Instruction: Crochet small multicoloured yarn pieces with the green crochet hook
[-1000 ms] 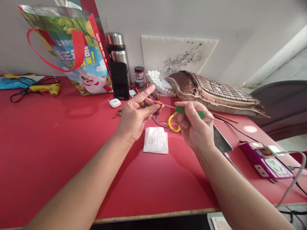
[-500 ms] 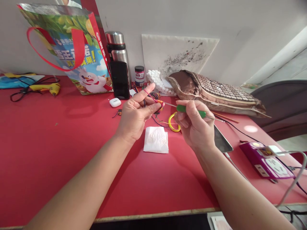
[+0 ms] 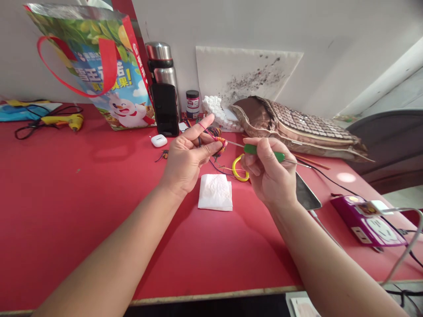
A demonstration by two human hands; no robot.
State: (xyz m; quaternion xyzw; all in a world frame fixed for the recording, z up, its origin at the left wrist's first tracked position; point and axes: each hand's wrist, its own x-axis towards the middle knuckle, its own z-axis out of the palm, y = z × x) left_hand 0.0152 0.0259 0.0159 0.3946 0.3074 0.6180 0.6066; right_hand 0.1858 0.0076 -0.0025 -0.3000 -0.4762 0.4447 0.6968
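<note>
Between thumb and fingers, my left hand (image 3: 187,158) pinches a small piece of orange and pink crochet work (image 3: 220,143). A pink thread (image 3: 206,130) runs from it over the raised index finger. My right hand (image 3: 272,169) grips a crochet hook (image 3: 264,152) by its green handle, with the metal shaft pointing left and its tip at the crochet piece. Whether the tip sits inside a stitch is too small to tell. Below the hands lies a folded white tissue (image 3: 215,192). A yellow ring (image 3: 238,169) rests beside my right fingers, with loose threads near it.
A shopping bag (image 3: 95,66), thermos (image 3: 161,66), black phone (image 3: 165,110) and small jar (image 3: 192,105) stand at the back. A white earbud case (image 3: 159,141) is left of my hand. On the right are a brown beaded cushion (image 3: 304,123), a tablet-like device (image 3: 307,193) and a purple power strip (image 3: 368,222).
Almost nothing differs. Both hands keep the same grip on the crochet piece and the hook, and the whole view has shifted very slightly.
</note>
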